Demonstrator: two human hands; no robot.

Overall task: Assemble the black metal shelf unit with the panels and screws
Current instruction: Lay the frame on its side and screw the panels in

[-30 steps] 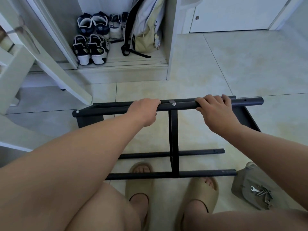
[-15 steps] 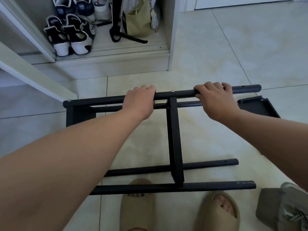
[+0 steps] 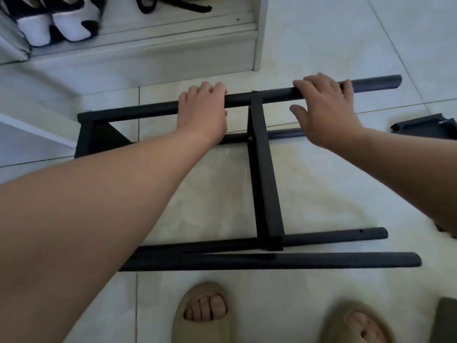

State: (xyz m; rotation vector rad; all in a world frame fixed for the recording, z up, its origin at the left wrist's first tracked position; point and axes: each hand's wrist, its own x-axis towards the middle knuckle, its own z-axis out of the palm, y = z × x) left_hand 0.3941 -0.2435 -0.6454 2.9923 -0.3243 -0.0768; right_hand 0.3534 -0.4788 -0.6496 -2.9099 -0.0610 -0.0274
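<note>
Black shelf frame, tubes running left–right, on tile floor before shoe cabinet; left hand, right hand curl fingers over its top tube.

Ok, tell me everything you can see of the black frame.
The black frame looks like matt metal: four round tubes running left to right, joined midway by a flat bar with two screw heads, a panel at its left end. It rests on the tiled floor. The left hand and right hand hold its top tube.
</note>
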